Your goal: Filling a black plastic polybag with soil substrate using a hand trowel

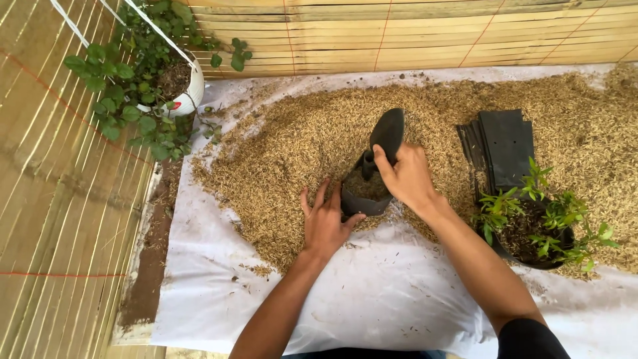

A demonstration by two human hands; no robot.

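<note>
On a white cloth sheet [372, 292] strewn with golden rice husks [299, 143] beside bamboo walls, the left hand [325, 223] presses open-fingered against the soft black plastic grow bag [367, 193] of husks mid-sheet, while the right hand [407, 176] pinches its raised rim, near a potted green seedling [541, 223].

Matt blk plastic grow bag [372, 193]; rough dry husk [299, 139]; white cloth sheet [385, 292].

I'm getting soft, even daylight here, bright without harsh glare. The white sheet [372, 292] runs a little washed out near me. Shadows sit faint under the forearms. Focus is sharp throughout, with slight bending at the far bamboo wall [412, 33].
</note>
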